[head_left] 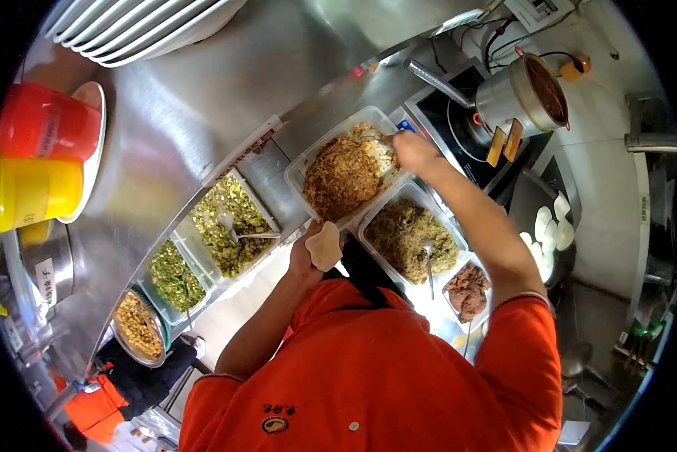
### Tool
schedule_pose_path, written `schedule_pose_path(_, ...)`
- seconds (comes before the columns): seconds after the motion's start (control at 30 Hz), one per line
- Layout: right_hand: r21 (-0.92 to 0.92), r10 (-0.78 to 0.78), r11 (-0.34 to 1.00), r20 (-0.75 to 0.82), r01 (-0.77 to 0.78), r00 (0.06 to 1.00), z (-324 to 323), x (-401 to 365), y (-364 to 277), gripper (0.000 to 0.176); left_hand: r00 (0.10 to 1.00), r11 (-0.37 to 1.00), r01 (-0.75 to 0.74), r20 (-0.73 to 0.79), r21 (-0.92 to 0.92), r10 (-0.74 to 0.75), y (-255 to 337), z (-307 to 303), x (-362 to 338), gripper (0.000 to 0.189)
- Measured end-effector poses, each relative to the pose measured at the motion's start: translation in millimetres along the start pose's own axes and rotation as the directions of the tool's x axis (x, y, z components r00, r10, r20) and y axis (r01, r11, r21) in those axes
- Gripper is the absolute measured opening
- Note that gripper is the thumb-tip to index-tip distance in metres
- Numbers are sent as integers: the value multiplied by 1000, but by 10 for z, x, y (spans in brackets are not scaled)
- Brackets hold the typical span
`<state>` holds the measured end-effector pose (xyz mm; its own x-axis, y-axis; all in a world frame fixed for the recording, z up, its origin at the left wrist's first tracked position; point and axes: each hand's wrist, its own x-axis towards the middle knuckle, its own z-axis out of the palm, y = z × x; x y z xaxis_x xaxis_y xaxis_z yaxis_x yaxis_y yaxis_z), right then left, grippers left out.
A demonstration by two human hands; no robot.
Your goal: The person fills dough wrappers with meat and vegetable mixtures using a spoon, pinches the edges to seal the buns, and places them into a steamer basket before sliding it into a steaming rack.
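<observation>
On the palm side of my left hand (301, 255) rests a thin, pale dough wrapper (324, 247), its edges curling. The hand is just below a clear plastic tub (297, 179) of reddish-brown minced filling (337, 179). My right hand (415, 152) reaches over that tub's far right corner with fingers closed around a metal spoon (370, 136), whose bowl is in the filling. Beside it, a second tub of greenish-brown filling (406, 232) has its own spoon (429, 260) standing in it. A smaller container of dark brown paste (468, 290) lies near my right elbow.
Left are tubs of chopped greens (229, 218) and green filling (174, 277), plus a bowl of yellowish bits (139, 325). A pot (515, 94) stands on a cooktop at upper right; white dough pieces (551, 233) sit below. Another person (101, 403) is at lower left.
</observation>
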<state>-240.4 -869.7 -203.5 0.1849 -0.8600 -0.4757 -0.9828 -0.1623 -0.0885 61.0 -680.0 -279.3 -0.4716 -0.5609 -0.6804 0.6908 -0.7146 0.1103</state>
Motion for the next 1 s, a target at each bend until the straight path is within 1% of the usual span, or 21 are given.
schedule_pose_path(0.03,5,-1,1000,-1,1,1000,109,95,-13,24,1000,1000,1,19,-13,-1,1,-8,11,29)
schedule_pose_path(0.1,-36,-101,994,38,102,994,272,222,-53,24,999,1000,1,37,-25,0,2,12,10,29)
schedule_pose_path(0.17,-62,-125,990,71,130,990,363,192,6,24,999,998,-16,31,-56,18,-1,66,-16,35)
schedule_pose_path(0.2,-90,-149,983,105,159,983,375,148,41,24,999,998,-16,32,-57,18,-3,54,-9,35)
schedule_pose_path(0.23,-94,-149,983,104,159,983,302,47,51,24,999,998,-9,51,-63,12,-5,37,8,35)
schedule_pose_path(0.3,-107,-205,966,234,235,950,198,-179,86,24,998,997,0,70,-73,6,-3,21,16,34)
schedule_pose_path(0.33,-109,-204,966,235,235,950,213,-222,95,24,999,997,1,44,-72,2,-1,27,15,34)
schedule_pose_path(0.4,-49,-177,979,295,200,939,241,-287,104,25,1000,997,6,17,-71,-5,-22,36,9,35)
schedule_pose_path(0.47,-28,-182,979,296,200,937,243,-275,128,24,997,994,-23,-72,-104,15,-45,46,9,35)
schedule_pose_path(0.53,-5,-190,980,296,201,936,222,-238,163,24,999,995,-27,-47,-93,22,-28,37,-6,35)
schedule_pose_path(0.6,70,-212,977,359,200,909,184,-193,238,24,999,996,-35,-21,-85,33,6,49,-26,35)
schedule_pose_path(0.63,71,-215,977,360,203,908,193,-205,280,24,1000,997,-24,-4,-73,24,20,56,-49,35)
schedule_pose_path(0.7,254,-244,948,197,191,949,195,-260,391,24,1000,998,-14,11,-66,14,23,26,-51,34)
schedule_pose_path(0.73,252,-245,949,199,192,949,181,-259,441,24,999,996,1,39,-87,2,24,-9,-23,33)
schedule_pose_path(0.8,345,-197,935,304,85,932,96,-253,474,25,998,994,16,68,-112,-8,6,-19,-4,33)
schedule_pose_path(0.83,337,-234,934,324,119,917,11,-286,493,22,1000,994,-7,6,-111,7,-15,10,-6,34)
schedule_pose_path(0.87,336,-232,935,325,118,917,-60,-322,499,22,998,994,-28,-56,-107,22,-23,36,-7,35)
schedule_pose_path(0.9,407,-149,913,386,-23,910,-111,-371,515,21,998,994,-25,-56,-108,19,-16,43,-18,35)
schedule_pose_path(0.93,464,-71,870,451,-166,890,-135,-418,540,21,1000,994,-8,6,-106,9,3,48,-35,36)
schedule_pose_path(0.97,626,-93,738,462,-250,882,24,-427,672,24,998,995,7,70,-103,0,28,54,-52,36)
schedule_pose_path(1.0,625,-92,740,461,-249,882,-21,-488,643,24,997,995,7,72,-104,1,54,57,-73,36)
